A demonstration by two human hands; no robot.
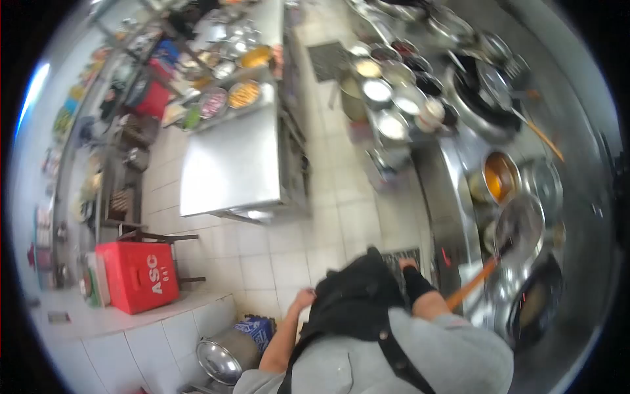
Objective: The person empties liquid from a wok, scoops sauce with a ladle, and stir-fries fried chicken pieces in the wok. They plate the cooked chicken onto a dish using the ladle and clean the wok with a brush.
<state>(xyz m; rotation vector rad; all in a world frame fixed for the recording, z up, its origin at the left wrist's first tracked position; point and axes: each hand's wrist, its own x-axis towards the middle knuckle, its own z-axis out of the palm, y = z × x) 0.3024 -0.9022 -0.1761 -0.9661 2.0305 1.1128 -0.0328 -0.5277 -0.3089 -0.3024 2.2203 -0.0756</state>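
Observation:
Beside the black apron (348, 295), at its left edge, is my left hand (305, 297); its fingers are too small and blurred to make out. My right hand (408, 264) hangs low beyond a black wrist band, over a dark floor grate (400, 255) near the stove's front edge. Whether it holds anything cannot be seen. Close to my right forearm runs the wooden handle (474, 285) of a large round strainer (520, 226), which lies over the pots on the stove.
A steel worktable (230, 164) ahead carries bowls of chopped food (244, 94). Along the right counter stand several seasoning containers (392, 126), a pot of orange liquid (501, 177) and woks (535, 299). A red box (138, 276) and a lidded pot (226, 358) are at left.

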